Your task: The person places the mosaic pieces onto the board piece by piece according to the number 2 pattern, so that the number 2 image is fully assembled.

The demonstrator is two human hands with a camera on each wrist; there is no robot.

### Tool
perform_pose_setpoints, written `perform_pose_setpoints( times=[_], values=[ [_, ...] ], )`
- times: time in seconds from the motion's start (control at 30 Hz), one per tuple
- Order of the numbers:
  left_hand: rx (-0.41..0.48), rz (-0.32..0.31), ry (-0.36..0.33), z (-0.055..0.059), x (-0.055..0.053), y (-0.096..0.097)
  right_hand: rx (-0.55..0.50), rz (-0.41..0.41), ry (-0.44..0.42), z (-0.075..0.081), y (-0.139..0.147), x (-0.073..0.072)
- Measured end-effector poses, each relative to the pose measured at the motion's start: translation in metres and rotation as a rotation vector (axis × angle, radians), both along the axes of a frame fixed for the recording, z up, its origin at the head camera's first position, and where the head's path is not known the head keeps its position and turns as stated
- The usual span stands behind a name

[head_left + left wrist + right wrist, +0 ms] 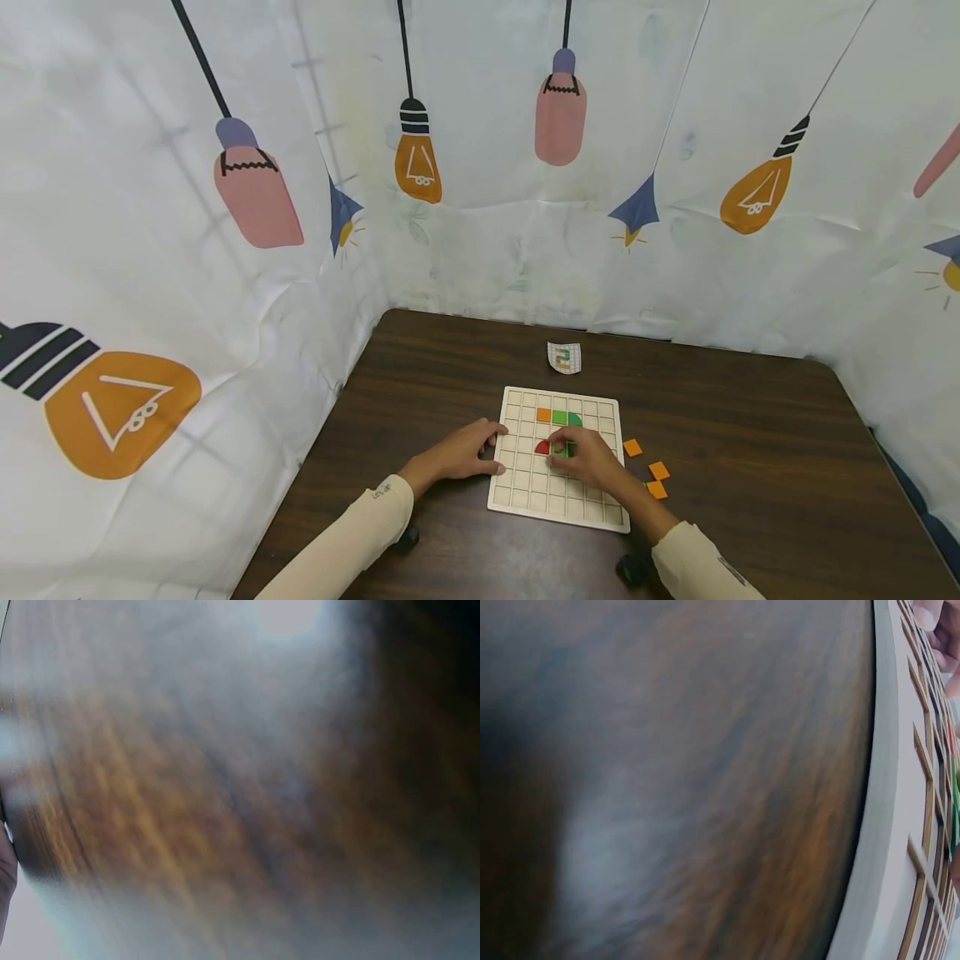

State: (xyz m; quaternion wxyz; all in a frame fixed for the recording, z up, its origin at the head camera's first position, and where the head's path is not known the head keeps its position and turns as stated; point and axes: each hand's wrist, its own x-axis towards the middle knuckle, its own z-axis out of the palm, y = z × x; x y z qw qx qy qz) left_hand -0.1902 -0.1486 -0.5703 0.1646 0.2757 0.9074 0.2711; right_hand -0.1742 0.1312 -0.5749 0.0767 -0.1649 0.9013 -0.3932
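A pale wooden grid board [525,483] lies on the dark table. My left hand [468,450] rests at its left edge, thumb and fingers spread apart and touching the rim. Over the middle of the board, my right hand [588,458] has thumb and index finger bent around a green tile [572,449], which shows between them. Just left of those fingertips sits a red rounded tile [542,447]. Higher on the grid, an orange square [543,414], a green square [559,417] and a green rounded tile [574,418] form a row. The left wrist view is mostly blurred table.
Loose orange squares [632,448] lie right of the board, partly beside my right forearm. Behind the board is a small paper card [564,357] with a printed grid pattern. A white patterned curtain [480,250] encloses the table [750,450] at the back and left.
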Motion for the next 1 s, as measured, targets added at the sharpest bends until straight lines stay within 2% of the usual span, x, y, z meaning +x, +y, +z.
perform_pose_setpoints(
  times=[0.37, 0.47, 0.6, 0.73, 0.87, 1.0],
  values=[
    [0.0, 0.0, -0.001, 0.001, 0.001, 0.001, -0.11, -0.003, 0.006, -0.002, 0.036, 0.015],
    [-0.004, -0.002, -0.001, 0.001, 0.002, 0.001, -0.094, -0.045, 0.026, -0.004, 0.051, 0.017],
    [-0.005, -0.004, 0.002, 0.002, 0.001, 0.001, -0.055, -0.085, 0.098, -0.007, 0.071, 0.019],
    [-0.002, -0.005, 0.005, 0.003, 0.001, 0.001, -0.046, -0.066, 0.145, -0.006, 0.089, 0.023],
    [-0.002, -0.005, 0.005, 0.003, 0.001, 0.0, -0.027, -0.046, 0.143, -0.005, 0.105, 0.029],
    [-0.004, -0.001, -0.002, 0.003, 0.001, 0.0, 0.046, -0.045, 0.127, -0.005, 0.118, 0.034]
  ],
)
